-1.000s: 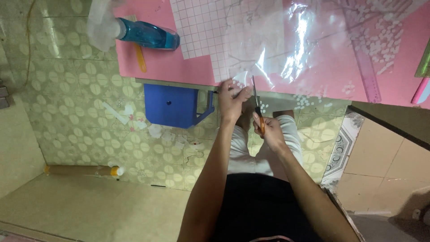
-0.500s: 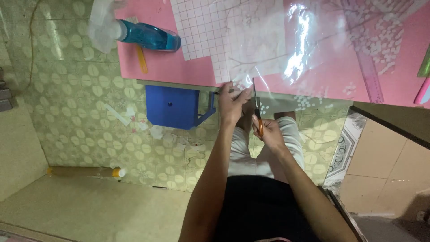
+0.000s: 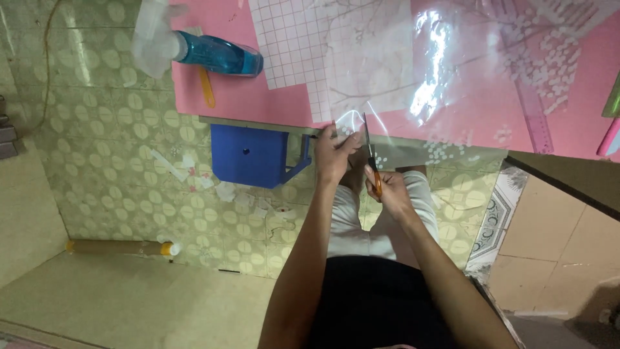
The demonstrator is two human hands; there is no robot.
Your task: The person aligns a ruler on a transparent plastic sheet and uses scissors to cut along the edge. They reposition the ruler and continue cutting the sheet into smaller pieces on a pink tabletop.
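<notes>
Head view: right hand (image 3: pixel 392 194) grips orange-handled scissors (image 3: pixel 371 155), blades pointing up into the near edge of a clear plastic sheet (image 3: pixel 445 71) lying over the pink table (image 3: pixel 258 103). Left hand (image 3: pixel 334 152) pinches the sheet's edge just beside the blades. Cut looks barely started; most of the sheet remains uncut. Blue spray bottle (image 3: pixel 216 55) sits well apart.

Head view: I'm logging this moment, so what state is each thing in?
Scissors: in right hand, blades at the film edge.
Clear film: spread on the pink table, edge pinched by left hand.
Spray bottle: lying on its side.
Blue drawer: shut.
Tube: lying on floor.
</notes>
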